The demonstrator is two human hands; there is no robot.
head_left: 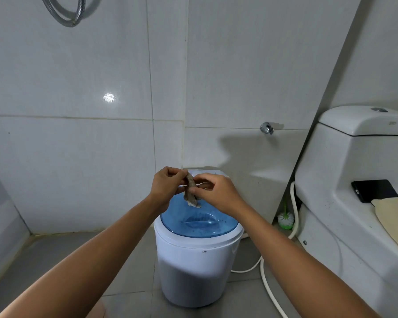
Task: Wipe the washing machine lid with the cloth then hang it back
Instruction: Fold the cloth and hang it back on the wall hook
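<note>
A small white washing machine (193, 271) stands on the floor in the corner, topped by a round translucent blue lid (200, 222) with dark specks on it. Above the lid's far part I hold a small brownish-grey cloth (190, 191), bunched and hanging down. My left hand (164, 187) pinches its upper end. My right hand (216, 195) grips it from the right, lower down. The cloth's bottom tip hangs just above the lid; I cannot tell whether it touches.
A white toilet (345, 191) stands at the right, with a black phone (373, 190) and a beige cloth (395, 219) on it. A toilet brush (285, 218), a white hose (269, 285), a wall tap (267, 128) and a metal shower hose (64, 14) are around.
</note>
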